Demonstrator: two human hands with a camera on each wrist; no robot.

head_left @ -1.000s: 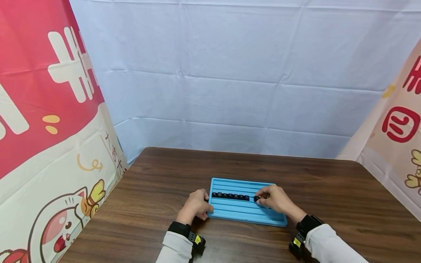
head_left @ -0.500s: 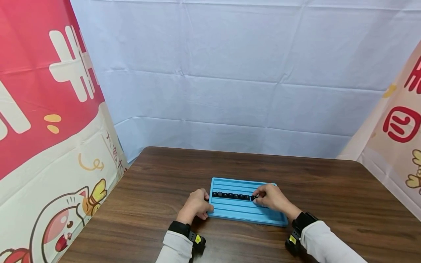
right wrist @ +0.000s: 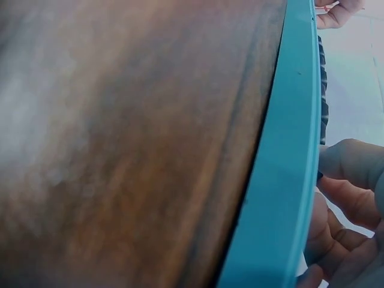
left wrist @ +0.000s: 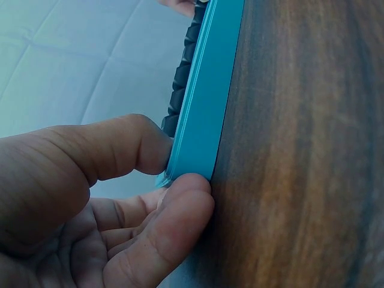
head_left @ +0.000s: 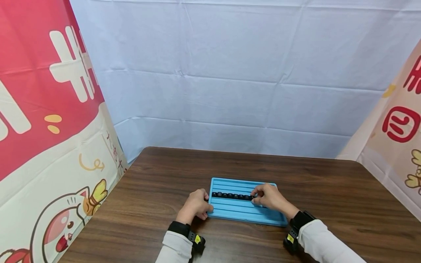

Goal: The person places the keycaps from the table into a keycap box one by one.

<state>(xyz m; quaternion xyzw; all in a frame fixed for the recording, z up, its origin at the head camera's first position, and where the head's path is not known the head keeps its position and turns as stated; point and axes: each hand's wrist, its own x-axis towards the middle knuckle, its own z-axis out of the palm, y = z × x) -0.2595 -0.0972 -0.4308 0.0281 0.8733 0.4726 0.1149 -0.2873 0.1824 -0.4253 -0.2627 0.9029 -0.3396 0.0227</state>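
A light blue ridged tray (head_left: 236, 213) lies on the table, its grooves running left to right. Along one middle groove stands a row of several black keycaps (head_left: 230, 195), seen edge-on above the tray wall in the left wrist view. My left hand (head_left: 196, 205) holds the tray's left side, thumb at the rim and a finger against the outer wall (left wrist: 207, 114). Over the tray, my right hand (head_left: 270, 197) pinches a black keycap (right wrist: 320, 176) at the right end of the row, mostly covered by the fingers.
The dark wood-grain table (head_left: 158, 179) extends around the tray on all sides. Behind it hangs a pale blue cloth (head_left: 213, 91), with printed cloths at left (head_left: 42, 153) and right (head_left: 388, 146). Each wrist wears a black strapped camera.
My right hand has slid left along the groove with its keycap, and the gap to the rest of the row has closed. The left hand and tray stay in place.
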